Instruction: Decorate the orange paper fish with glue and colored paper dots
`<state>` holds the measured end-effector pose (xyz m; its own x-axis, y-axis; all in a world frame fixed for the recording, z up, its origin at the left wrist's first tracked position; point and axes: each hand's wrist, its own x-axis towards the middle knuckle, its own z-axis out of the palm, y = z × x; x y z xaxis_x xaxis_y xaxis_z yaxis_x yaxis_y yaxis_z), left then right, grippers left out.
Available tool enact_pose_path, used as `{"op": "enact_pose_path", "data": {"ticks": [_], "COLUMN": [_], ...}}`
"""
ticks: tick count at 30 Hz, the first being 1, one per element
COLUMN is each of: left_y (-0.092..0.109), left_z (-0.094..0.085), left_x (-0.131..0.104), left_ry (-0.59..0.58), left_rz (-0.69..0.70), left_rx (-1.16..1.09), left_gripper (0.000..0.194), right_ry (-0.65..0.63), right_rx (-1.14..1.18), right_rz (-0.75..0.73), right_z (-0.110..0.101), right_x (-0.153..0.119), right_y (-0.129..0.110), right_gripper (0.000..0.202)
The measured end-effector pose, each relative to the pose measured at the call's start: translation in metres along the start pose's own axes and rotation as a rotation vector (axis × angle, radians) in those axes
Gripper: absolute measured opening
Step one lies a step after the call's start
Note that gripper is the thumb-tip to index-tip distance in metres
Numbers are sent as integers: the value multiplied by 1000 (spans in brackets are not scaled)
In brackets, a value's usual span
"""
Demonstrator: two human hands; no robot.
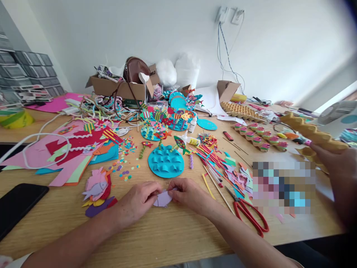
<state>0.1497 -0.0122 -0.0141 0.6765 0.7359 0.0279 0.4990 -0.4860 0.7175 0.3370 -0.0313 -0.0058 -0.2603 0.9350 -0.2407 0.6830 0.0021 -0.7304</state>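
Note:
A small lavender paper fish (162, 200) is held low over the wooden table, between my two hands. My left hand (136, 199) pinches its left end with bent fingers. At its right end, the thumb and fingertips of my right hand (188, 193) are closed on the paper. Just beyond them lies a round blue base (166, 163) with raised paper loops and paper fish standing on it. To the left of my left hand is a pile of cut paper fish (96, 186) in pink, lavender, red and yellow.
Red-handled scissors (249, 216), a wooden stick and paper scraps (237, 178) lie right. Glue bottles (193, 141) stand or lie behind the base. Another person's hand (338, 167) holds an egg carton (312, 130) at far right. A black phone (22, 204) lies left.

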Motion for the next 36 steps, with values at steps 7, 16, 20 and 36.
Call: {"op": "enact_pose_path", "data": {"ticks": [7, 16, 20, 36], "left_y": [-2, -3, -1, 1], "left_z": [2, 2, 1, -7], "left_x": [-1, -2, -1, -8], "left_ry": [-4, -49, -68, -155], "left_rz": [-45, -4, 14, 317], "left_rx": [6, 76, 113, 318], "left_gripper": [14, 14, 16, 19], "right_ry": [47, 87, 79, 145], "right_rx": [3, -122, -173, -306], "right_rz": [6, -13, -67, -99], "right_z": [0, 0, 1, -4], "right_x": [0, 2, 2, 0], "right_y": [1, -3, -2, -2], "right_gripper": [14, 15, 19, 14]}}
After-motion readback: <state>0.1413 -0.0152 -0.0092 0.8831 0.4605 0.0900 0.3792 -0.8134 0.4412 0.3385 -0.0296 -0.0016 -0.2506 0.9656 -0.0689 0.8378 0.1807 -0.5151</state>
